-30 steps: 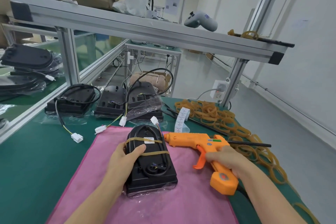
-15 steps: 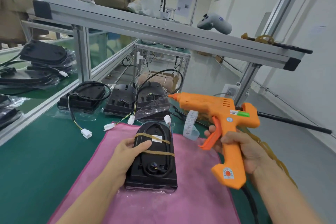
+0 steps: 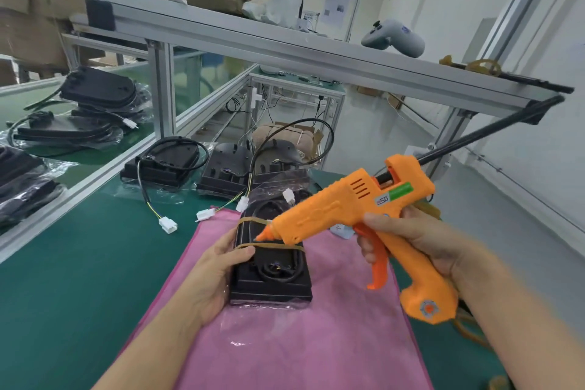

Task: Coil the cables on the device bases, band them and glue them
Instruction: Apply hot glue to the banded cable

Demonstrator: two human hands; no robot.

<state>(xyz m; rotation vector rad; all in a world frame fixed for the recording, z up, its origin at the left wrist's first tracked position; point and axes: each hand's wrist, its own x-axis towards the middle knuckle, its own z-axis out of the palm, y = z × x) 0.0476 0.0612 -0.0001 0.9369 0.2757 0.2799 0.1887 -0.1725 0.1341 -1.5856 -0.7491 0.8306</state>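
While the left hand grips the base from its nine o'clock side, thumb curled over the top near one band, the right hand wraps the handle of the glue gun, with fingers curled round the grip by the trigger. Its nozzle points toward nine o'clock and sits just above the base, between the two bands. I cannot tell whether it touches the surface.

That base lies on the pink cloth at the middle of the green table, with its cable coiled on top and banded, so gluing looks like the step in hand. Three more bases sit at twelve o'clock, cables loose and connectors trailing toward the cloth.

Several risks follow from this. The left thumb lies very near the nozzle, so a slip toward nine o'clock could burn it or put hot glue on skin. Squeezing too long could flood the coil and stick a band or the plastic wrap under the base. Glue dripping as the gun lifts could land on the cloth. A weak hold could let the base slide on the wrap, smearing the bead off the cable.
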